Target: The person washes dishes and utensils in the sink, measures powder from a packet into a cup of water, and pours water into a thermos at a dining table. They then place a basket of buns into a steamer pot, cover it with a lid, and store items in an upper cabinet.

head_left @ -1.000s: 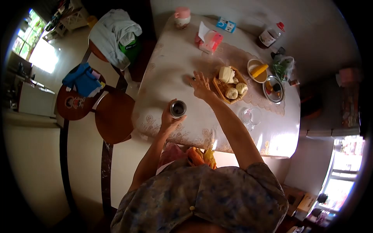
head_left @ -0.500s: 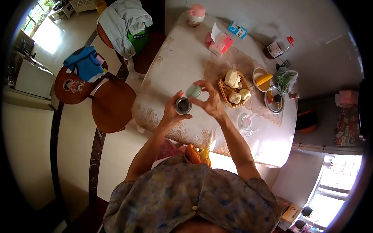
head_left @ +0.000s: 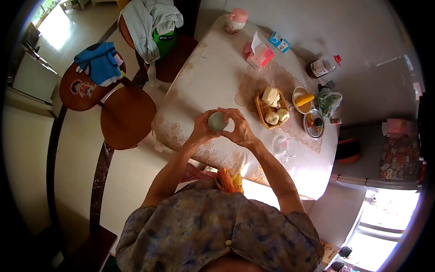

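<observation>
A pale green lid [head_left: 218,121] covers the mouth of a metal-rimmed thermos cup, seen from above near the table's front left side. My left hand [head_left: 200,128] is closed around the cup's body, which the lid and my fingers mostly hide. With thumb and fingers curled around the lid's edge, my right hand [head_left: 241,129] grips it from the right. Closest to my right hand is a wicker basket [head_left: 261,112] of white buns [head_left: 272,97]. A clear glass mug [head_left: 286,148] stands farther right on the tablecloth.
Along the table's right side are a bowl with corn [head_left: 304,100], a metal plate [head_left: 314,133] and a bagged green vegetable [head_left: 329,103]. Tissues [head_left: 260,55], a blue box [head_left: 279,41], a pink-lidded jar [head_left: 235,21] and a red-capped bottle [head_left: 322,67] stand farther back. Wooden chairs [head_left: 127,118] flank the left.
My right hand has brought the lid down and left onto the cup, whose open mouth showed before. My two hands are now closer together.
</observation>
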Motion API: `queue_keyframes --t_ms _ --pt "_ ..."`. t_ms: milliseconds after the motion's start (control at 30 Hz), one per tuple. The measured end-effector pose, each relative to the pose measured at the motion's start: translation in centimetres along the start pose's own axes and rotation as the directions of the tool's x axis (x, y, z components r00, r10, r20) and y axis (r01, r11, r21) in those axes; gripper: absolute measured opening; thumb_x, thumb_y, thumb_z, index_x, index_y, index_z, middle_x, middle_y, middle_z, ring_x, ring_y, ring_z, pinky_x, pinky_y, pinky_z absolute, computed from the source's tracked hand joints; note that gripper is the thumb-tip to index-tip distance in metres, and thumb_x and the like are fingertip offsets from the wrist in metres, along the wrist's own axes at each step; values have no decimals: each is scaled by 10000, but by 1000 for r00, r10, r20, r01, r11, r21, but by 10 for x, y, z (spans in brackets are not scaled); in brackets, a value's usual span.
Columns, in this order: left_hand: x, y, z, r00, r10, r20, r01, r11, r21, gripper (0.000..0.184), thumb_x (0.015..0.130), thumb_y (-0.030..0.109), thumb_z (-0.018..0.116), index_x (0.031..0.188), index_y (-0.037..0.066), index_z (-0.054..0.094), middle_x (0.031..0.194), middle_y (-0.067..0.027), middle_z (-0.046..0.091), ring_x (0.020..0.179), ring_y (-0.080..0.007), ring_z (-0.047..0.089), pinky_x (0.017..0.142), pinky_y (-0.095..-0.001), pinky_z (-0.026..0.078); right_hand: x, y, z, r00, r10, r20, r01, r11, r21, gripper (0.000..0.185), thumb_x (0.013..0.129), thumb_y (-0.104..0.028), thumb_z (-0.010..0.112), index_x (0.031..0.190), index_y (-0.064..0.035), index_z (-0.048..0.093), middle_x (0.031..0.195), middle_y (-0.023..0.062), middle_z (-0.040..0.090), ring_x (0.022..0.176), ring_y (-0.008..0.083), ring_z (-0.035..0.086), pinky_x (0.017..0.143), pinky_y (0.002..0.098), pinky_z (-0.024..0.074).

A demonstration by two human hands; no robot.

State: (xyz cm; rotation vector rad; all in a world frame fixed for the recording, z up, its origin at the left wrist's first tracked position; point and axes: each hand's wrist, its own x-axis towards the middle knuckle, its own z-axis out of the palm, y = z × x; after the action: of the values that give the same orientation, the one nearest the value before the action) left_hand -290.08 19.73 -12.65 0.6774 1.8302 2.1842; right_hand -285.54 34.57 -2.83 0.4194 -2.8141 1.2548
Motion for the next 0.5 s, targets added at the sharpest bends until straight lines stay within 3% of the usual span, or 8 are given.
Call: queue_keyframes --t_ms 67,133,200,267,367,433,467,500 --pt "0 3 1 1000 -15 -9 15 999 36 668 483 133 825 1075 25 534 969 -89 623 869 -226 613 753 -344 481 4 -16 -8 999 43 31 -41 997 -59 588 592 -127 773 1102 -51 490 1232 117 482 1089 311 453 940 426 364" --pt "0 -3 -1 1000 -22 -2 22 993 119 684 483 168 835 1080 35 528 974 -80 619 871 -235 602 774 -362 455 13 -36 -18 994 -101 41 108 964 -242 736 594 -176 773 1236 -59 432 1213 108 474 1104 311 449 951 458 348" --pt "-2 -10 -3 1000 -28 5 26 979 202 700 483 202 844 1085 44 523 979 -71 615 874 -245 592 796 -379 429 19 -39 -19 983 -157 92 178 934 -309 697 596 -184 769 1205 -62 453 1162 99 499 1092 298 457 932 457 356" --pt "-3 -8 -4 994 105 19 -107 952 285 694 503 222 830 1099 62 511 1003 -74 598 906 -256 557 828 -394 368 24 -35 -16 967 -209 145 249 895 -369 657 598 -193 764 1174 -66 475 1111 90 524 1081 285 465 913 456 363" --pt "-6 3 -6 997 81 15 -79 896 438 699 500 241 825 1100 71 510 1037 -81 580 948 -254 533 849 -392 339 26 -27 -6 921 -305 242 387 784 -486 565 638 -265 732 1103 -40 502 1012 99 555 960 256 533 828 420 390" --pt "-6 2 -5 998 64 13 -64 909 412 707 497 239 822 1107 71 507 1046 -86 573 958 -260 525 852 -391 334 25 -33 3 983 -121 141 186 659 -729 517 686 -355 682 1037 -15 512 962 109 566 823 231 577 727 379 399" --pt "-7 0 -4 999 47 13 -49 921 386 716 494 236 819 1114 70 503 1056 -90 567 969 -265 516 856 -389 329 26 -31 10 983 -118 140 184 656 -732 517 686 -355 682 1037 -15 512 962 109 566 823 231 577 727 379 399" --pt "-6 -3 -3 999 50 16 -53 922 383 716 494 236 819 1114 70 503 1056 -90 567 969 -265 516 856 -389 329 27 -25 17 983 22 181 129 619 -774 537 694 -381 665 1027 11 508 925 125 567 767 232 590 703 380 406"
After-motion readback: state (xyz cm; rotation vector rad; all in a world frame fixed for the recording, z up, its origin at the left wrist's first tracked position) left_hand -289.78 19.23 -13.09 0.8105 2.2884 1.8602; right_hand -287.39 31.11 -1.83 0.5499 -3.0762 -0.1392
